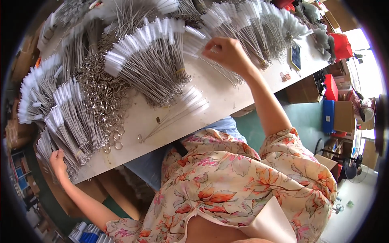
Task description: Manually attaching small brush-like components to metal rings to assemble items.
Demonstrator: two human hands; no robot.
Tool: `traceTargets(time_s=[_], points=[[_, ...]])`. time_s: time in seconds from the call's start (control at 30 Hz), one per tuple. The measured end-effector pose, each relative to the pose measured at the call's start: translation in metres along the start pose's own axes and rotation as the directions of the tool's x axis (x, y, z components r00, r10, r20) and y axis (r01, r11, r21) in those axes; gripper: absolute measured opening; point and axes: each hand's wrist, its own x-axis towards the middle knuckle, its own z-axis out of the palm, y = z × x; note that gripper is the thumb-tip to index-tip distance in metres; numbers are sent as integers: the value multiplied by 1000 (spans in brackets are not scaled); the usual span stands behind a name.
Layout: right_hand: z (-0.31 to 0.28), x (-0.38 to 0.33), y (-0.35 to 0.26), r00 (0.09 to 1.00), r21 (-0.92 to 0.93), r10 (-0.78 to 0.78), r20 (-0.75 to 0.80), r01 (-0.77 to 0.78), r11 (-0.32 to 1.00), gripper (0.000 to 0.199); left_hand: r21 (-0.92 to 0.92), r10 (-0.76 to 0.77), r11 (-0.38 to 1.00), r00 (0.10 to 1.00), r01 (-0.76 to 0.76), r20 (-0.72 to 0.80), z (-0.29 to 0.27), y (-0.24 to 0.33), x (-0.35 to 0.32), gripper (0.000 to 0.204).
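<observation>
You are reaching your right hand (227, 52) across the white surface (227, 101) toward its far side, fingers curled in a closing grip on a few thin wire brushes (210, 65). These brushes are lying with their long axes slanting from the white bristle tips near your fingers down toward the near right. Your left hand (57, 160) is resting at the surface's near left edge, fingers bent onto the stems of a bundle of brushes (67, 117); I cannot tell whether that grip is fully closing around them. That bundle is pointing its white tips away from you and its looped wire ends toward the edge.

Fanned bundles are crowding the far and left parts of the surface, and a heap of metal rings (101, 101) is lying between them. The open room is lying in the bare strip along the near edge, where one loose small bundle (178, 111) is lying slantwise. Off the right end, a blue box (328, 115) and red bins (340, 44) are standing on the floor; their contents are not showing.
</observation>
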Motion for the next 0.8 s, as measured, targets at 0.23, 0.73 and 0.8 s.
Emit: traceTargets(time_s=[0.23,0.73,0.8], points=[[26,-4,-7,998,-467,63,22,-45,883,26,-88,-60,994,998,59,-12,-5,10,-13,24],[-24,20,45,982,88,105,-157,-92,992,24,-84,-12,996,998,7,-54,-8,-12,2,21],[-29,18,44,980,104,172,-100,-161,981,22,-40,-20,999,998,18,-53,-12,-7,-4,21]])
